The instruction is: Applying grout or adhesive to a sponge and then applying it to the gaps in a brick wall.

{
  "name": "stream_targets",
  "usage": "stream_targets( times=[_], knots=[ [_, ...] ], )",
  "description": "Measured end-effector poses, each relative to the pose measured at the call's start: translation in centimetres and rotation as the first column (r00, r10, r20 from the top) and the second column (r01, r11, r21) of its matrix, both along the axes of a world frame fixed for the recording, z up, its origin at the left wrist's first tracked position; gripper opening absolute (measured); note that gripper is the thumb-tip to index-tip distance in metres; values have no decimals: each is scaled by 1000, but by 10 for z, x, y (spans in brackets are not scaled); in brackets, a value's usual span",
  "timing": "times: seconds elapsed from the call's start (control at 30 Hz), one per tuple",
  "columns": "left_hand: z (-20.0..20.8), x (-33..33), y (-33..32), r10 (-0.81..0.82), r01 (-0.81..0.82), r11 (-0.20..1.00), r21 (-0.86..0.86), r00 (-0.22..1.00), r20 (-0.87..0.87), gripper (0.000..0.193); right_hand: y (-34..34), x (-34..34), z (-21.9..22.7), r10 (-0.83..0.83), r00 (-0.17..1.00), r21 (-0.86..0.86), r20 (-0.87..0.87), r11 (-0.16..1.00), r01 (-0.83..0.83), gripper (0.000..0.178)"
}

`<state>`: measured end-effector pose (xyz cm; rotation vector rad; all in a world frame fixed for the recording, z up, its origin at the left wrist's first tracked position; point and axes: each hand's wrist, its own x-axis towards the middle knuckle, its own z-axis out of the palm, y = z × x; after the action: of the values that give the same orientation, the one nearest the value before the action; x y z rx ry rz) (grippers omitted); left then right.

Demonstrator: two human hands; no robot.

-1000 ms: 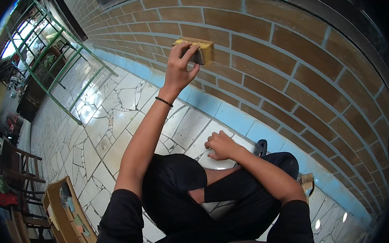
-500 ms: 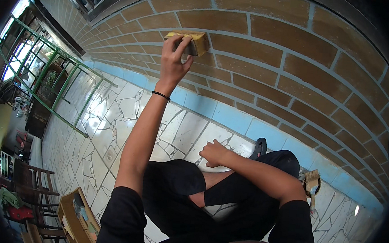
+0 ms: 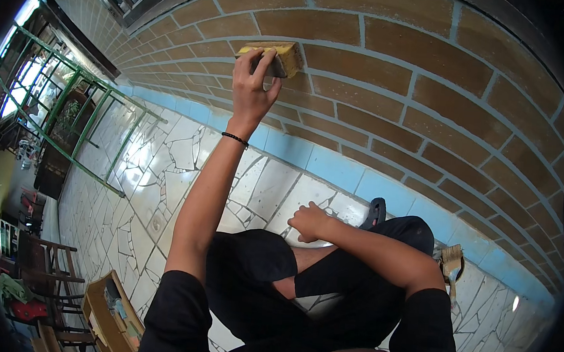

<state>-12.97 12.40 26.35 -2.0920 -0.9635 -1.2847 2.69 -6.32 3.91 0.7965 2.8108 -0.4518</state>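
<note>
My left hand (image 3: pixel 254 86) is closed on a thick yellow sponge (image 3: pixel 293 58) with a dark grey side. It presses the sponge against the brown brick wall (image 3: pixel 384 72) with pale blue-grey joints. My fingers lie across the sponge's near side, with the thumb beneath; its face toward the wall is hidden. My right hand (image 3: pixel 310 222) is curled into a loose fist above my bent legs, and nothing shows in it.
A paintbrush (image 3: pixel 451 263) lies over a dark round container on the stone-patterned floor (image 3: pixel 142 212), right of my knee. Light blue tiles (image 3: pixel 341 172) line the wall's foot. Leftward stand a green metal frame (image 3: pixel 81 155), a wooden box (image 3: pixel 107 317) and dark chairs (image 3: pixel 47 267).
The sponge and my left hand have shifted very slightly up along the wall in the picture, and the view has moved a little. My right hand stays practically still.
</note>
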Motion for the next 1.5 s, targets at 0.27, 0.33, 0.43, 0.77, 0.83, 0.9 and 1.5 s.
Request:
stream_targets(
  times=[0.27, 0.33, 0.43, 0.77, 0.83, 0.9, 1.5],
  knots=[
    [4, 5, -2, 13, -12, 1000, 14, 999, -33, 70, 1, 1, 0, -12, 1000, -11, -16, 1000, 12, 31],
    [3, 5, -2, 13, -13, 1000, 12, 999, -30, 70, 1, 0, 2, -7, 999, -21, 53, 1000, 8, 43],
    [2, 4, -2, 20, -20, 1000, 17, 999, -34, 70, 2, 1, 3, -2, 998, -25, 59, 1000, 4, 44],
    [3, 4, 0, 15, -14, 1000, 22, 999, -40, 70, 1, 2, -3, -19, 1000, -18, -10, 1000, 18, 31],
    [3, 3, 1, 16, -15, 1000, 21, 999, -41, 70, 2, 2, -3, -13, 1000, -16, -25, 1000, 13, 34],
    [3, 3, 1, 9, -8, 1000, 14, 999, -40, 70, 2, 3, -3, -16, 1000, -17, -17, 1000, 15, 35],
    [0, 0, 1, -14, 14, 1000, 14, 1000, -14, 71, 2, 2, 1, -11, 1000, -17, 1, 1000, 11, 41]
  ],
)
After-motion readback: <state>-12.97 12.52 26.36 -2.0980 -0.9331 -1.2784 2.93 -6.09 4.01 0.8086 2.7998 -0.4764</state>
